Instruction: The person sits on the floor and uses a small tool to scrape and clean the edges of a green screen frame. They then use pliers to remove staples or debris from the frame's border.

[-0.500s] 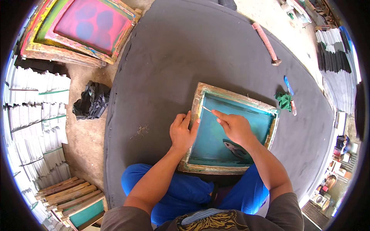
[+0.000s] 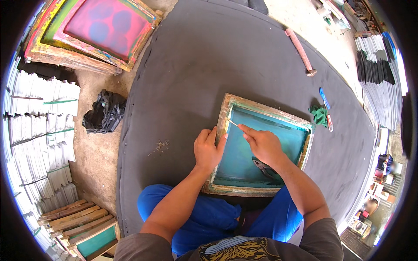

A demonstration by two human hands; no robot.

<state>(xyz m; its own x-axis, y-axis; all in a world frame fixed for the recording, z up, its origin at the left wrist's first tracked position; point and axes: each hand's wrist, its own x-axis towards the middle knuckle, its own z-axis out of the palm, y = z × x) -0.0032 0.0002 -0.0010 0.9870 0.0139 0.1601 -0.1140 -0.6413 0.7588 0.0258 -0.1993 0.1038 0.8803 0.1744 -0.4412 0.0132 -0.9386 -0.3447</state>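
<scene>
A wooden screen-printing frame (image 2: 270,110) with teal mesh lies tilted across my lap and the dark tabletop. My left hand (image 2: 208,148) grips its left side, fingers on the outer edge and thumb along the inner edge. In my right hand (image 2: 264,144) is a thin tool with a slim pale shaft (image 2: 233,123); its handle is hidden in my closed fingers. The tool's tip is at the inner edge of the frame's left side, near the upper left corner. A pair of pliers (image 2: 262,167) lies on the mesh, partly under my right wrist.
A hammer with a pink wrapped handle (image 2: 301,53) lies far right. Nearer are a green cloth (image 2: 319,115) and a blue-handled tool (image 2: 325,98). Small scraps (image 2: 161,146) lie left of the frame. Beyond the left edge are a black plastic bag (image 2: 104,112) and stacked painted frames (image 2: 74,61).
</scene>
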